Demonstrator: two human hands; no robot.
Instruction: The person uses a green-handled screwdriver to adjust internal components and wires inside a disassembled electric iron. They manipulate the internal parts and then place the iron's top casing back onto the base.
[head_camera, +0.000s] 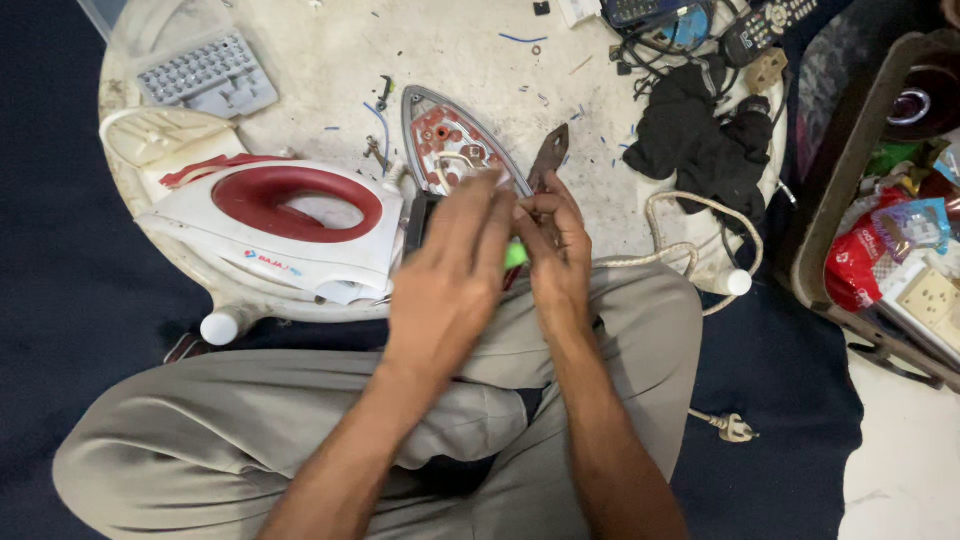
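two hands (500, 260) pinching one green tool (515, 255) | one soleplate (450, 145) | one iron shell (280, 225)

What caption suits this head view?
Two hands, left hand and right hand, work above an opened iron soleplate.

Both hands meet over the lap, the left hand (450, 270) and right hand (555, 255) pinching a small green object (515, 255). Just beyond them on the counter (330, 60) lies the iron's soleplate (455, 145) (its inner side up), beside the white-and-red iron housing (285, 215).

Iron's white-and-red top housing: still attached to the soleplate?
No: the housing lies on the table's left side, apart from the bare soleplate beside it.
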